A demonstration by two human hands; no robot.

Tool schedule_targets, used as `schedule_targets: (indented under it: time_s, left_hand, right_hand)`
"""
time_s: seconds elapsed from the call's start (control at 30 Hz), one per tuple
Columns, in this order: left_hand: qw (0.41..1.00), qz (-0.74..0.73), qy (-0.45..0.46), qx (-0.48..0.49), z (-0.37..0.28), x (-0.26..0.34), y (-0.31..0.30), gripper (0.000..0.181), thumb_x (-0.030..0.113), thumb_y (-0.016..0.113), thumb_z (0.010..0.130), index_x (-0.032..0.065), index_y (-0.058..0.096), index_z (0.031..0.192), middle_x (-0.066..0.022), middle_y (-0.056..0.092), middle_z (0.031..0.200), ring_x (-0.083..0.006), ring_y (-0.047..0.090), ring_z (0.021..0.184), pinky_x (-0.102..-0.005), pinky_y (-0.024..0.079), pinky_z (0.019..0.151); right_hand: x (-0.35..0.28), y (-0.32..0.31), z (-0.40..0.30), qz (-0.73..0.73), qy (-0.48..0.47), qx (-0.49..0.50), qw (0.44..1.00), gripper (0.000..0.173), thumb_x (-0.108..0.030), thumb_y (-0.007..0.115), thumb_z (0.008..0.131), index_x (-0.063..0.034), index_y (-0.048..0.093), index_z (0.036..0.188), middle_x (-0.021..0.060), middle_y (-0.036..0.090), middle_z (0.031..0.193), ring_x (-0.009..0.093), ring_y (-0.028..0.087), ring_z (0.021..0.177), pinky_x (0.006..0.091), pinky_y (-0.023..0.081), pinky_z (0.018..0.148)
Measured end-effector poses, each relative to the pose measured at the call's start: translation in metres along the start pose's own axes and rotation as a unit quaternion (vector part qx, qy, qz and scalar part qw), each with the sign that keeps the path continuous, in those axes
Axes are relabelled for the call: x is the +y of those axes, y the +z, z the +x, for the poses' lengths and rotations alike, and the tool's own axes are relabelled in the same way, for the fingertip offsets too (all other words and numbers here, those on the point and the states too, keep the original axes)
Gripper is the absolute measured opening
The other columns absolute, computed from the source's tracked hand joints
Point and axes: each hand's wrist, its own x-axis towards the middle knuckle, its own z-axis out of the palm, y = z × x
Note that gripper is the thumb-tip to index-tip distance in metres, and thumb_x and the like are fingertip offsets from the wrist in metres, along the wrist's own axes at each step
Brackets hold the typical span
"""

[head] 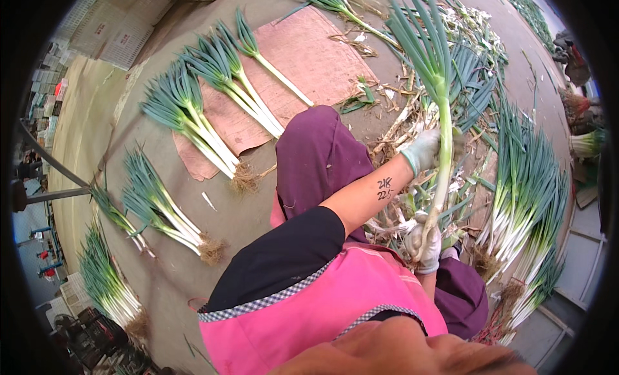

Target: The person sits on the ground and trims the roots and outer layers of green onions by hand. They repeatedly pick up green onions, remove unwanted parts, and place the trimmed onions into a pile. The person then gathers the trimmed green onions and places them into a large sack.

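Note:
A large green onion [443, 118] stands nearly upright before me, its leafy top up and its white base low. My left hand [421, 150], in a pale glove, is wrapped around the stalk from behind, with blurred fingers showing on the far side. Lower down, my right hand [426, 249], in a whitish glove, grips the base of the same stalk. Peeled skins and cut leaves [387, 220] lie beneath both hands, between my knees. Part of each hand's fingers is hidden by the stalk.
Several green onions with roots [208, 118] lie on a pinkish sheet [309, 46] and the floor. A big pile of green onions [520, 191] lies at the right. Leaf waste [471, 80] is heaped ahead. Plastic crates [111, 31] are stacked at the upper left.

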Motion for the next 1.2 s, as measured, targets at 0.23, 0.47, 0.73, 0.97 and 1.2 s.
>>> schedule_targets:
  time_s: [0.23,0.47,0.73,0.97,1.2]
  left_hand:
    - [0.825,0.514,-0.085,0.217,-0.023,-0.015,-0.004,0.027,0.024,0.049,0.089,0.0036,0.055,0.105,-0.0119,0.061,0.096,-0.0205,0.061,0.084,-0.0360,0.052,0.070]
    - [0.924,0.170,0.167,0.300,-0.020,0.038,0.029,0.023,0.028,0.059,0.086,0.0093,0.047,0.089,0.0006,0.043,0.066,-0.0075,0.041,0.048,-0.0219,0.040,0.042]
    - [0.947,0.172,0.117,0.246,-0.028,0.045,0.021,0.022,0.024,0.053,0.089,0.0057,0.048,0.099,0.0084,0.032,0.057,-0.0028,0.030,0.044,-0.0177,0.028,0.040]
    - [0.901,0.266,0.194,0.281,-0.027,0.066,0.033,0.019,0.018,0.054,0.088,0.0001,0.050,0.093,0.0056,0.038,0.058,-0.0034,0.033,0.045,-0.0173,0.029,0.039]
    - [0.860,0.265,0.283,0.333,-0.022,0.072,0.026,0.014,0.014,0.056,0.086,0.0054,0.046,0.082,0.0003,0.042,0.061,-0.0089,0.039,0.045,-0.0233,0.034,0.039]
  right_hand:
    - [-0.043,0.014,0.010,-0.251,-0.052,0.084,0.963,0.046,-0.030,0.061,0.081,0.0041,0.049,0.110,0.0031,0.051,0.060,0.009,0.046,0.044,0.0201,0.037,0.040]
    - [-0.015,-0.001,0.015,-0.626,-0.089,0.178,0.754,0.068,-0.019,0.072,0.067,-0.0046,0.041,0.127,0.0164,0.059,0.107,0.026,0.061,0.091,0.0317,0.048,0.078]
    - [-0.049,0.043,0.098,-0.652,-0.337,0.007,0.679,0.017,-0.003,0.063,0.074,-0.0026,0.062,0.091,0.0121,0.058,0.084,0.023,0.059,0.070,0.0290,0.047,0.062]
    - [-0.039,-0.021,-0.026,-0.781,-0.117,-0.114,0.603,0.006,-0.009,0.054,0.073,-0.0089,0.055,0.079,0.0124,0.052,0.075,0.032,0.055,0.067,0.0393,0.044,0.058]
    - [-0.039,-0.079,-0.069,-0.891,0.107,-0.059,0.438,0.033,-0.032,0.063,0.072,-0.0082,0.060,0.095,0.0110,0.057,0.089,0.031,0.052,0.086,0.0421,0.043,0.074]
